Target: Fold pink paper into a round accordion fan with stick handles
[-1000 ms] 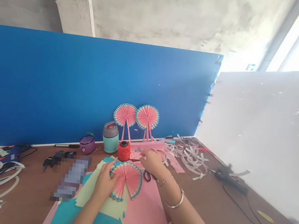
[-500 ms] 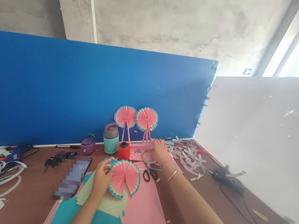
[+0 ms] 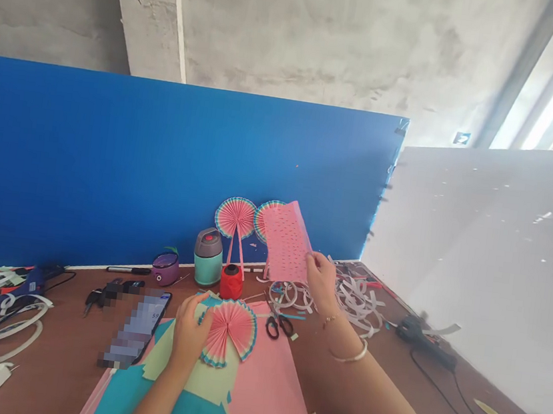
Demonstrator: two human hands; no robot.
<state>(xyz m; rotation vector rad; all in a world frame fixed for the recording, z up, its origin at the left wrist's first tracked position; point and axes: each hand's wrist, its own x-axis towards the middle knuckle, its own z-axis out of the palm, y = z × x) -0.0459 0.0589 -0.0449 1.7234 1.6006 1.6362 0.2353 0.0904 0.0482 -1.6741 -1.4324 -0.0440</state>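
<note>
My right hand (image 3: 322, 281) grips the lower right edge of a pink sheet (image 3: 286, 243) printed with small dark marks. It is held up above the back of the table, in front of one standing pink paper fan (image 3: 260, 222), which it partly hides. My left hand (image 3: 191, 327) is closed at the left edge of a pleated pink paper fan (image 3: 243, 327) with a blue and cream border. This round fan has a gap at the bottom and lies on green paper (image 3: 207, 383) and pink paper (image 3: 273, 395). Black-handled scissors (image 3: 280, 327) lie right of it.
Another paper fan (image 3: 235, 217) leans against the blue partition (image 3: 110, 166). A turquoise flask (image 3: 207, 267), a red container (image 3: 231, 283) and a purple cup (image 3: 164, 270) stand along the back. White paper strips (image 3: 359, 298) pile up at right; a phone (image 3: 140, 331) lies at left.
My right hand has lifted the pink patterned sheet from the back of the table and tilted it upright. My left hand stays at the paper fan.
</note>
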